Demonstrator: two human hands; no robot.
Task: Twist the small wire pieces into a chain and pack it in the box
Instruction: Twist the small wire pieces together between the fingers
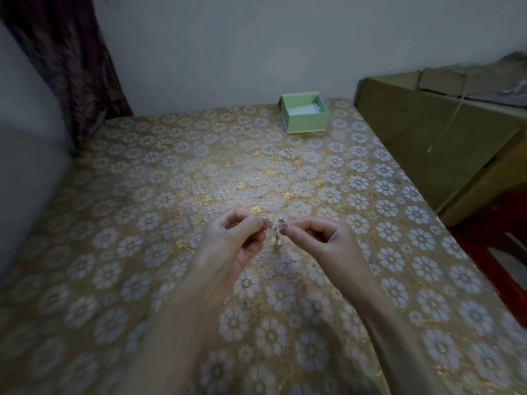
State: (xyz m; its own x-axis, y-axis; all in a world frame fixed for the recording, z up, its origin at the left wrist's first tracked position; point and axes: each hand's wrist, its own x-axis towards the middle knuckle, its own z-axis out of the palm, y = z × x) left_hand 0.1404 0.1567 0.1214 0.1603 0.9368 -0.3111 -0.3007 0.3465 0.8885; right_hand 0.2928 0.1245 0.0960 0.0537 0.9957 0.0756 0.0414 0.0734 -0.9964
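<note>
Left hand [236, 238] up over the middle of the table, fingers curled, thumb and forefinger pinching one end of the wire chain [278, 232]. Right hand [319, 238] just across from it, likewise curled, thumb and forefinger nipping the other side of the same small silvery piece. Fingertips of both hands nearly meeting, the chain caught right between them. A short length dangling straight down from the pinch, hanging free above the cloth, not touching it as far as can be told. Links too small and blurred to count.

Both forearms reaching in from the near edge, bare, angled toward each other.

Underneath, a table [128, 195] covered in a gold cloth printed with white flowers, a brighter patch of light falling just beyond the hands.

Far back, close to the wall, the box [306, 121]: pale green, open on top, something white lying inside. Well apart from the hands and the chain, straight ahead and a little to the right.

Off to the right, a large brown cardboard carton [427, 138] beside the table. To the left rear, a dark patterned curtain [71, 67] hanging by the wall.
</note>
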